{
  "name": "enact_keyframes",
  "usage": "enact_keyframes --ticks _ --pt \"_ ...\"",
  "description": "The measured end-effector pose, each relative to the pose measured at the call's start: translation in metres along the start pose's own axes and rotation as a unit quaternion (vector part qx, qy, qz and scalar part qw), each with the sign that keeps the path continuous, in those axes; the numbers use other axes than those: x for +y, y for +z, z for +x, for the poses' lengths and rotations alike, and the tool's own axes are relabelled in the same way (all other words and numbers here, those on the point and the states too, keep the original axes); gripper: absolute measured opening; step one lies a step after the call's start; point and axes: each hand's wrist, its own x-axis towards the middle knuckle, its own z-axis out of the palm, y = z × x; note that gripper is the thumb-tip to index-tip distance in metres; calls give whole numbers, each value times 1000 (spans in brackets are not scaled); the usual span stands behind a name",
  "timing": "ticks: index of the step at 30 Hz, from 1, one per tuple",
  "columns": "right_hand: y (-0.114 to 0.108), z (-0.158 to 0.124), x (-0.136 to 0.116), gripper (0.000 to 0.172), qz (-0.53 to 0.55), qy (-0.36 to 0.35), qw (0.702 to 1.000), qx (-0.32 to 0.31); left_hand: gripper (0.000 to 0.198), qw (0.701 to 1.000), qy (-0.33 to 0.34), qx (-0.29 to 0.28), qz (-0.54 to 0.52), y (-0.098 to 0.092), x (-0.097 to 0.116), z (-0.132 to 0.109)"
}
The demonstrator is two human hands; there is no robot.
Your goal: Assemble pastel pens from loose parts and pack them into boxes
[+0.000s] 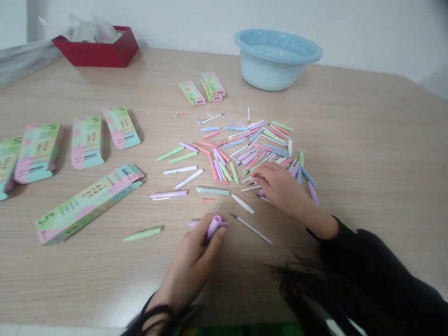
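My left hand [196, 256] is closed around a purple pen barrel [214, 225], its open round end pointing up. Another purple piece shows beside the fingers. My right hand [280, 186] reaches into the right side of a heap of pen parts [245, 144], with thumb and fingertips brought together. What lies between those fingertips is hidden. Between the hands are a pen refill [252, 228] with a dark tip and a white barrel [243, 204]. A grey-green pen piece [213, 191] lies above my left hand, and a green barrel [143, 234] to its left.
Several green-and-pink cardboard boxes [87, 140] stand or lie at the left, a long one [89, 203] nearest. Three smaller boxes [213, 85] lie behind the heap. A blue basin [276, 63] and a red tray [101, 53] holding plastic bags stand at the back.
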Motion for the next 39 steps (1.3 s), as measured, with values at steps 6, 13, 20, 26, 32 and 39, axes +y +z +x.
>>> enact_keyframes --ticks 6,13,20,26,32,39 --pt "-12 -33 -71 17 483 88 870 -51 24 980 -9 23 -198 3 7 -7" --pt "27 -42 -106 33 683 145 705 -127 24 909 12 -67 -410 11 5 -9" --pt "9 4 -45 7 262 60 961 -69 33 889 -55 51 -452 -1 -4 -12" --pt "11 29 2 21 12 -10 998 -61 38 911 -69 18 -406 -17 -16 -16" --pt "19 29 9 22 -28 -12 995 -93 38 939 -88 17 -332 -22 -20 -17" --pt "18 31 12 18 -34 -27 994 -98 36 965 -100 49 -238 -19 -8 -17"
